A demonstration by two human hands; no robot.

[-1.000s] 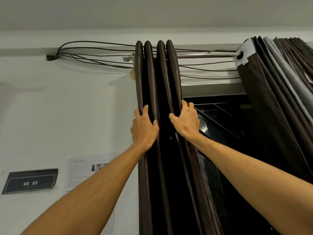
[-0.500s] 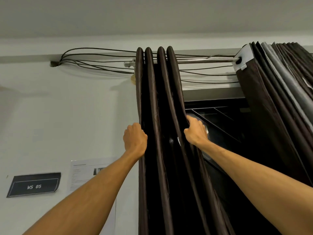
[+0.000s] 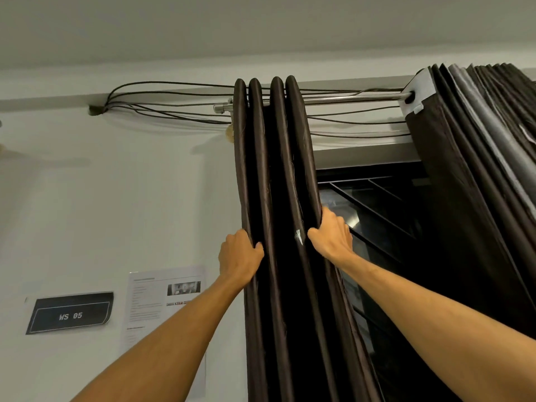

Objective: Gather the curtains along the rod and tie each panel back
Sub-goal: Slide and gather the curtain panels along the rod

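One head-worn camera looks upward from close range at the gathered curtain (image 3: 294, 169), rod (image 3: 348, 99) and ceiling (image 3: 261, 27).

A dark pleated fabric panel (image 3: 278, 169) hangs at the silver metal rod's (image 3: 348, 99) left end, a bunched dark panel (image 3: 464, 169) at its right.

The bare stretch of rod (image 3: 353, 98) between the gathered left panel (image 3: 278, 169) and the bunched right panel (image 3: 470, 184) leaves an open gap in front of the dark window (image 3: 385, 216). Black cables (image 3: 106, 105) sag just above and below the rod — a tangle close around it. Left of the left panel stands flat wall (image 3: 130, 198).
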